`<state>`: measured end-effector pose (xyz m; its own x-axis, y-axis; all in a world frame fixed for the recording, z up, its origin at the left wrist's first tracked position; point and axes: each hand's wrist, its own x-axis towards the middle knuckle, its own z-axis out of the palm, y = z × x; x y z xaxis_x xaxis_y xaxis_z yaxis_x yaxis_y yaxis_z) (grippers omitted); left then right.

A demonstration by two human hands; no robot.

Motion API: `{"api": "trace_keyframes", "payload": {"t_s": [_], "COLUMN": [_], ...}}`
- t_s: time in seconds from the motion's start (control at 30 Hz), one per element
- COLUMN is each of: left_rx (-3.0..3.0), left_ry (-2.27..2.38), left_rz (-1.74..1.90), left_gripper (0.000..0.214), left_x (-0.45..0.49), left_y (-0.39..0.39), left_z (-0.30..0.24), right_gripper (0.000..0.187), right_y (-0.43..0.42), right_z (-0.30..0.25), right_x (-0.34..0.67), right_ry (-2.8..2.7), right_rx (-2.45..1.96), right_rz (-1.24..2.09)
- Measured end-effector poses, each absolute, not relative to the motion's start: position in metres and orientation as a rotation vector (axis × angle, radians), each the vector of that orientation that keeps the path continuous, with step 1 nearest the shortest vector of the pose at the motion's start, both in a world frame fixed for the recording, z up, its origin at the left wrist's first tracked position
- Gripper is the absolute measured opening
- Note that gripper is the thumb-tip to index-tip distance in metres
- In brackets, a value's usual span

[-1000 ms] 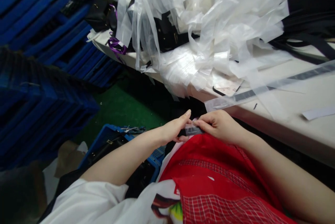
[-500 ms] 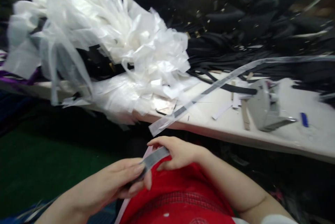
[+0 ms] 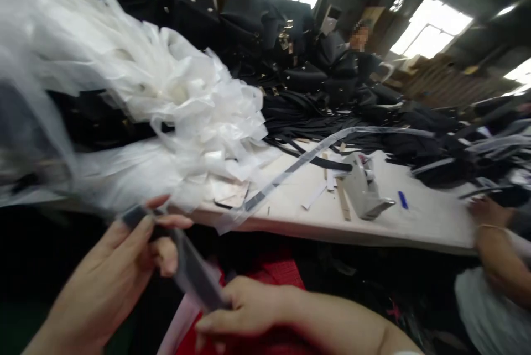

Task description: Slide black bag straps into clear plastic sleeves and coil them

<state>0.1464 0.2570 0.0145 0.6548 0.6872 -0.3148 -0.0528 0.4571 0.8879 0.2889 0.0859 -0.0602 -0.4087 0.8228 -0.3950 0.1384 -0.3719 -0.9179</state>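
Note:
A dark strap point(image 3: 194, 269), apparently sleeved in translucent plastic, stretches between my two hands, blurred by motion. My left hand point(image 3: 116, 266) is closed on its upper end, with the fingers bent around it. Lower down and nearer my body, my right hand point(image 3: 244, 305) grips the other end between thumb and fingers. Beyond them, a long strap in clear plastic point(image 3: 298, 164) lies across the white table point(image 3: 290, 211), its plastic end hanging over the front edge. Pale pinkish material point(image 3: 178, 322) hangs below the strap, by my red apron point(image 3: 282, 272).
A large heap of white plastic sleeves point(image 3: 178, 89) covers the table's left. Near the middle are a phone-like object point(image 3: 232, 194), a tape dispenser point(image 3: 365, 189) and a blue piece point(image 3: 402, 200). Black bags point(image 3: 244, 17) are piled behind. A co-worker's arm point(image 3: 498, 233) reaches in at right.
My view has tilted up and turned right, bringing windows and co-workers into sight. My left hand has moved left and up, my right hand lower, and more of the strap shows between them.

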Motion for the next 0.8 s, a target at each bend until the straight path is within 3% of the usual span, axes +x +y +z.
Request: {"api": "trace_keyframes", "payload": {"t_s": [0.07,0.2,0.47,0.57,0.7,0.8], "left_rx": [0.912,0.814,0.762,0.713,0.79,0.898], "left_ry": [0.653,0.62,0.586,0.558,0.568,0.544], "left_rz": [0.583,0.516,0.372,0.28,0.209,0.195], "left_gripper": [0.04,0.019,0.007,0.013,0.041,0.042], "left_x": [0.146,0.14,0.133,0.134,0.128,0.121], "left_y": [0.244,0.243,0.233,0.231,0.227,0.223], "left_z": [0.02,0.022,0.013,0.013,0.018,0.022], "right_gripper": [0.041,0.046,0.044,0.049,0.054,0.051], "right_y": [0.079,0.079,0.081,0.08,0.076,0.076], "right_z": [-0.062,-0.085,-0.092,-0.097,-0.102,-0.099], "right_x": [0.299,0.311,0.32,0.326,0.336,0.343], "right_ry": [-1.249,-1.243,-1.198,-1.117,-1.089,-1.114], "right_rx": [-1.409,-1.571,-1.582,-1.596,-1.644,-1.663], "right_rz": [1.696,1.43,1.424,1.447,1.389,1.343]}}
